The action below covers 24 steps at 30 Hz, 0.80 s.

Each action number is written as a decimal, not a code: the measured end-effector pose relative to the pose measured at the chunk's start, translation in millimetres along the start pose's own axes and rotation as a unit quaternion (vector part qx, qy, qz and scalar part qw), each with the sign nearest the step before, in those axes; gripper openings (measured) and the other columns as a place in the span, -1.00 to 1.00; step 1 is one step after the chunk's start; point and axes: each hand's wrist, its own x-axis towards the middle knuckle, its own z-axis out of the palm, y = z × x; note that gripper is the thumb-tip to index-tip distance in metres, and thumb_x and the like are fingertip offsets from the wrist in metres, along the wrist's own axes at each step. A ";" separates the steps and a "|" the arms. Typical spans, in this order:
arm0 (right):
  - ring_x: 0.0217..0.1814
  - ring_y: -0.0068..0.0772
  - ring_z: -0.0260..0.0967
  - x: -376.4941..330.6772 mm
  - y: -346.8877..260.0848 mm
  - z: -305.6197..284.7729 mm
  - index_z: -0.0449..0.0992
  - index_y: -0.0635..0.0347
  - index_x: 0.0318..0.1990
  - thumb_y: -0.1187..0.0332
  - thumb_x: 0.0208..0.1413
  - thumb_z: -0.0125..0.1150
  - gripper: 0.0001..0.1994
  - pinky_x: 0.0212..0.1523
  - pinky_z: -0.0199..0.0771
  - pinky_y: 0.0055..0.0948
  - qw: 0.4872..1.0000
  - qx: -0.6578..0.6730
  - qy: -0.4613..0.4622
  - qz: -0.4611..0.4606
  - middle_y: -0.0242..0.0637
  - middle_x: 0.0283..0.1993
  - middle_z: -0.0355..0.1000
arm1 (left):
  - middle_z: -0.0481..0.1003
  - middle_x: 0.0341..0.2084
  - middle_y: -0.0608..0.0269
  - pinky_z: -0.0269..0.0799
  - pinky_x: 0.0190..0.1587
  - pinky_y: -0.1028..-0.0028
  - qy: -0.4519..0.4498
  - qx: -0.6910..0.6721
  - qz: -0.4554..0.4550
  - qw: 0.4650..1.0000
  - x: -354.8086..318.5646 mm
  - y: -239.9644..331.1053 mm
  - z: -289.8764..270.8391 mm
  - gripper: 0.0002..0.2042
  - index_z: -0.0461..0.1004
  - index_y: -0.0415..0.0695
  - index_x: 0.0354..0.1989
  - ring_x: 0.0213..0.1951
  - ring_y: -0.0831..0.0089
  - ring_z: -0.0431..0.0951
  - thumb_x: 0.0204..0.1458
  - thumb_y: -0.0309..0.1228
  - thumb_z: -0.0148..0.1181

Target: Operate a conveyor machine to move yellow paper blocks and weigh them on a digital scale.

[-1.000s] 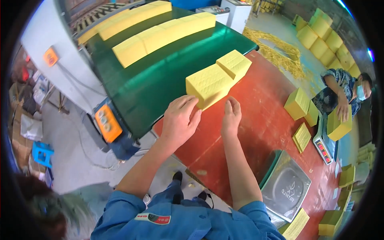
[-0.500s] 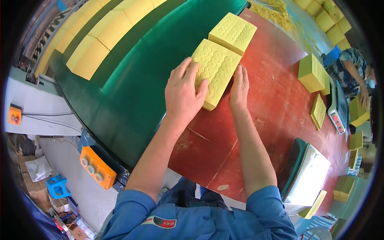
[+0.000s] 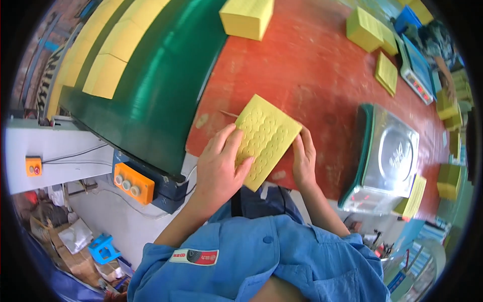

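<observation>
1. Gripping a yellow embossed paper stack [image 3: 265, 138] at the red worktop's [image 3: 312, 75] near edge, left hand [image 3: 219, 168] spread flat on top, right hand [image 3: 303, 163] clasping its side.
2. Judged step: carrying it; next probably needs a level set-down on the metal scale [image 3: 390, 156].

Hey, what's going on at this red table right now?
A person in a blue jacket holds a yellow embossed pad at the near edge of the red table, left hand flat on it, right hand gripping its side. A metal scale sits to the right, a green conveyor with more pads to the left.
</observation>
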 end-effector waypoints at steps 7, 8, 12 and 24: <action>0.26 -0.27 0.33 -148.7 33.2 -73.8 0.35 0.39 0.20 0.45 0.28 0.01 -0.63 0.21 0.35 -0.30 0.946 0.173 -0.060 0.267 -0.12 0.19 0.39 | 0.36 0.17 -0.07 0.31 0.17 0.08 -0.066 0.086 0.118 0.987 -41.1 47.3 17.1 -0.40 0.37 -0.29 0.18 0.10 -0.02 0.41 -0.07 -0.34 0.38; 0.26 -0.27 0.33 -150.1 38.5 -70.2 0.35 0.39 0.20 0.45 0.28 0.01 -0.63 0.21 0.35 -0.30 0.947 0.177 -0.050 0.265 -0.12 0.19 0.39 | 0.36 0.17 -0.07 0.31 0.17 0.08 -0.071 0.084 0.128 0.986 -43.8 51.9 17.7 -0.40 0.37 -0.29 0.18 0.10 -0.02 0.41 -0.07 -0.34 0.38; 0.35 -0.17 0.27 -147.5 64.9 -56.7 0.30 0.42 0.26 0.44 0.24 0.01 -0.56 0.36 0.22 -0.19 0.826 0.454 -0.107 0.317 -0.04 0.28 0.34 | 0.33 0.19 -0.06 0.29 0.21 0.13 -0.086 0.094 0.118 0.985 -56.6 68.1 30.3 -0.38 0.35 -0.28 0.22 0.15 -0.04 0.37 -0.09 -0.41 0.35; 0.35 -0.27 0.22 -145.2 -23.2 -198.4 0.41 0.32 0.22 0.18 0.37 0.02 -0.57 0.35 0.15 -0.29 0.959 0.171 -0.226 0.001 -0.13 0.27 0.33 | 0.29 0.14 -0.11 0.20 0.28 0.20 0.084 -0.113 0.020 0.990 -70.9 173.5 45.2 -0.44 0.36 -0.35 0.23 0.16 0.06 0.34 -0.05 -0.52 -0.03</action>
